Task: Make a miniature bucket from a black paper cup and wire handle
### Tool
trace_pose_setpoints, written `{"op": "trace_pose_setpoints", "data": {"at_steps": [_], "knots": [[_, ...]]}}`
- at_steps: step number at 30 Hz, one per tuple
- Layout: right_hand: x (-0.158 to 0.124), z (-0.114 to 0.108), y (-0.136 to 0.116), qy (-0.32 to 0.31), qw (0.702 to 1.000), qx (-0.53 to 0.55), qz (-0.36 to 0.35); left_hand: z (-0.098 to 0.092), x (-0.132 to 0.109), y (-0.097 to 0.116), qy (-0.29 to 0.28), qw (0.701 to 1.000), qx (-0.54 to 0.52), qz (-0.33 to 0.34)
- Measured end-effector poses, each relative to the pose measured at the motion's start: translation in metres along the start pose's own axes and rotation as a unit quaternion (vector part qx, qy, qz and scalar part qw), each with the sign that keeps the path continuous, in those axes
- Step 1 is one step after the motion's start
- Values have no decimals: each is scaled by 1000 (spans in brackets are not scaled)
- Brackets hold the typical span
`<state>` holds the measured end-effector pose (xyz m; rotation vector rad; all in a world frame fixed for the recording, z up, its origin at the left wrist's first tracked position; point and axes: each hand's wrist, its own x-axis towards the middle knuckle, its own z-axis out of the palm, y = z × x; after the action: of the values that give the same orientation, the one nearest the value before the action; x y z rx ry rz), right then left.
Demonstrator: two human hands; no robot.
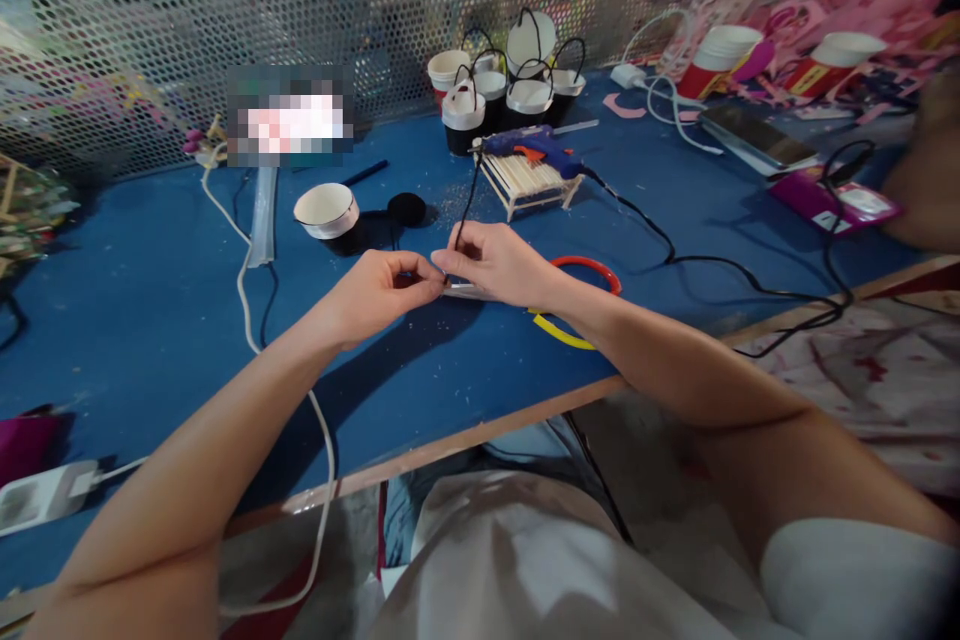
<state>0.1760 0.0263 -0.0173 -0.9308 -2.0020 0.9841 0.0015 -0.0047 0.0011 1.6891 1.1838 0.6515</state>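
My right hand (499, 263) is closed with its fingertips together on a thin black cord (469, 200), which rises from the fingers toward the small stick rack. Right beside it, my left hand (382, 292) is pinched shut; a small dark bit shows at its fingertips, too small to name. Between and below the hands lies a pale, blade-like strip (463, 291). A looped red and yellow handle (589, 267) lies under my right wrist, partly hidden by it. Behind the hands are a white-rimmed black cup (327, 212) and a black disc (406, 209).
A blue glue gun (547, 150) rests on the stick rack (525, 182), its black cable running right. Several small handled cups (529, 100) stand behind. Clear glue sticks (264, 215) and a white cable (244, 290) are at left. A phone (757, 140) and purple box (832, 203) lie right.
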Motion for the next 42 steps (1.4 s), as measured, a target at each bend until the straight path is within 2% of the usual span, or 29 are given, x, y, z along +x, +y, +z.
{"op": "trace_pose_setpoints", "data": {"at_steps": [5, 7, 9, 13, 16, 20, 23, 28, 31, 35, 39, 41, 42], "knots": [[0, 2, 0, -14, 1000, -15, 9, 5, 2, -8, -2, 1000, -30, -5], [-1, 2, -2, -32, 999, 22, 35, 8, 3, -8, 7, 998, -58, -2], [-2, 1, -4, -61, 990, 102, 76, 10, 4, -7, 40, 995, -94, 14], [-3, -1, -5, -123, 937, 295, 139, 14, 5, -5, 129, 974, -180, 51], [-3, -1, -4, -135, 890, 400, 170, 18, 4, -7, 162, 961, -211, 80], [-2, -1, -4, -141, 852, 468, 187, 21, 2, -10, 197, 950, -206, 126], [-2, 0, -3, -141, 843, 486, 184, 22, 0, -10, 228, 948, -175, 138], [-2, 0, -6, -117, 856, 475, 168, 18, 0, -5, 207, 957, -172, 104], [-3, 0, -8, -95, 875, 442, 173, 14, 0, -3, 196, 960, -180, 81], [-5, 2, -8, -79, 907, 378, 165, 12, 0, -2, 212, 967, -127, 67], [-4, -9, -11, -95, 962, 228, 111, 10, 0, -2, 222, 968, -99, 63], [1, -27, -13, -58, 990, 116, 60, 7, 1, -3, 237, 963, -110, 62], [5, -40, -13, -4, 998, 56, 35, 5, 1, -3, 245, 959, -123, 65]]}}
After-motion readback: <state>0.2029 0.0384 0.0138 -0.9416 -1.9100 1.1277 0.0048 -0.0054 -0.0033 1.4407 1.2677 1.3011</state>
